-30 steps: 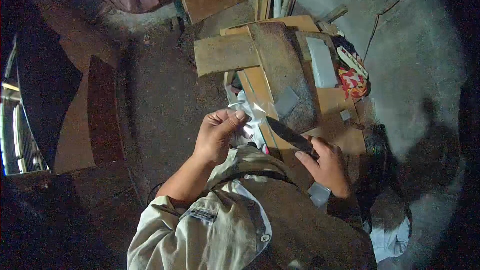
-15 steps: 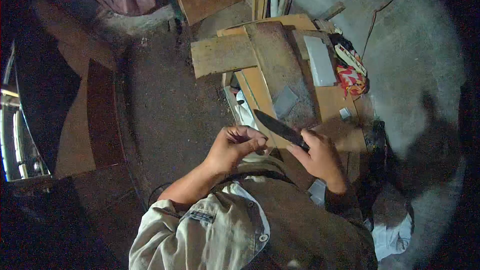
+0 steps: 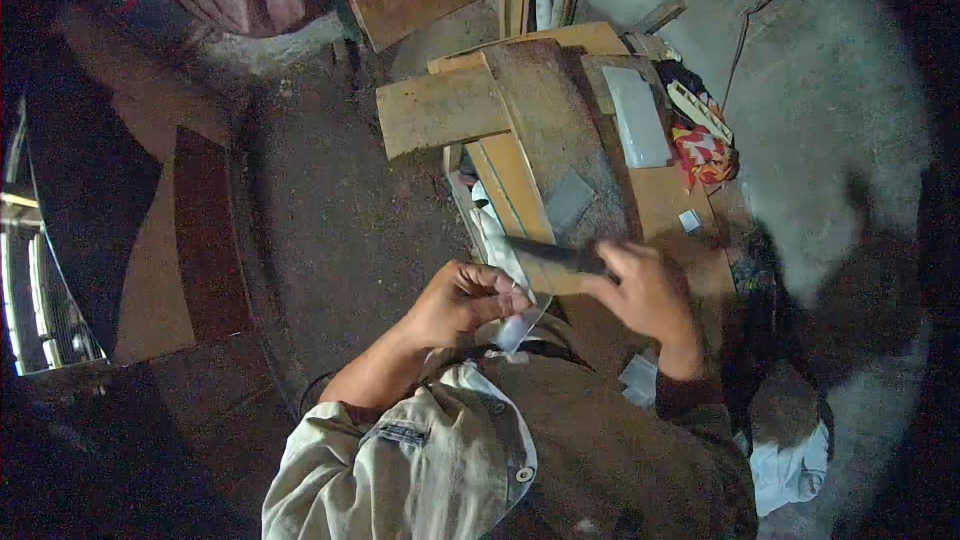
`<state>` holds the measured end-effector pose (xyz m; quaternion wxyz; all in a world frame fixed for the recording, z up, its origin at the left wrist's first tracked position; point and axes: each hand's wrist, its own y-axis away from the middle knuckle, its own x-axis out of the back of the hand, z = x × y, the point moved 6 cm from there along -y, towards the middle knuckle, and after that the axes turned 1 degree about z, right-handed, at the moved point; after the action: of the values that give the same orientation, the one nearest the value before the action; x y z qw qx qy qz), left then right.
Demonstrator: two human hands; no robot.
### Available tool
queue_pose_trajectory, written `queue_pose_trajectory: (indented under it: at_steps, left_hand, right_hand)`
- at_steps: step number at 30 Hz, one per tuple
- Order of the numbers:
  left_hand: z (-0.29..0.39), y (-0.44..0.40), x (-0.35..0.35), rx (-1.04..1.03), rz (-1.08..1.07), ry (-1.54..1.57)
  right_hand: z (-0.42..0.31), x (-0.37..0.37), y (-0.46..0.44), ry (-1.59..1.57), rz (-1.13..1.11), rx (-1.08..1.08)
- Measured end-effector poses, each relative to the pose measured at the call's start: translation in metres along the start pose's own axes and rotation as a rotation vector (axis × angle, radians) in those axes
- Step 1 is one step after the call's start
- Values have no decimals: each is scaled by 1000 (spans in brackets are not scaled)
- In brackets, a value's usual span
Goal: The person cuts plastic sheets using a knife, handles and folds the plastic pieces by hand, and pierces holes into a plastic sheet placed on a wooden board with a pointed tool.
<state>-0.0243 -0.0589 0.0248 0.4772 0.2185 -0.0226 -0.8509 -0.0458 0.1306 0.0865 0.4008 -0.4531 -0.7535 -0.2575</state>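
Observation:
My left hand (image 3: pixel 462 306) is closed in a pinch in front of my body. Between its thumb and fingers is a small thin translucent piece (image 3: pixel 513 331), perhaps plastic, hanging below the fingertips. To the right of it, my right hand (image 3: pixel 648 308) grips a dark-bladed knife (image 3: pixel 556 254). The blade points left, almost level, just above my left fingertips and apart from them. Motion smears the right hand and the knife, and the handle is hidden inside the fingers.
Ahead lies a low stack of wooden boards (image 3: pixel 445 112) with a white rectangular piece (image 3: pixel 638 120) and a grey square (image 3: pixel 570 202) on it. A red-and-white patterned cloth (image 3: pixel 706 156) sits at its right edge. Clear-looking plastic pieces (image 3: pixel 640 380) lie beside my right forearm.
The knife has swung from a diagonal slant to nearly level, and my right hand has shifted slightly. The translucent piece now shows below my left fingers.

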Motion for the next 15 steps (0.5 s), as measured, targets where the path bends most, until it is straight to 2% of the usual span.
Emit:
queue_pose_trajectory:
  at_steps: [2, 3, 4, 8, 10, 13, 15]
  left_hand:
    - [-3, 0, 3, -7, -66, -48]
    - [-4, -1, 4, -6, -65, -48]
    - [-6, -2, 5, 0, -39, -50]
    - [-13, -16, 1, 25, 47, -94]
    - [-15, -22, -5, 59, 32, -20]
    - [-33, -35, -8, 86, 7, 3]
    - [-46, -43, -6, 51, -23, 5]
  right_hand:
    - [24, 21, 3, 0, 213, -320]
    - [38, 27, 7, 41, 327, -293]
    - [47, 22, 8, 38, 324, -293]
    - [62, -34, 19, -889, 248, -468]
    - [38, -51, 16, -1098, 217, -455]
    - [40, -76, 16, -1168, 166, -535]
    - [52, -81, 11, -1197, 223, -503]
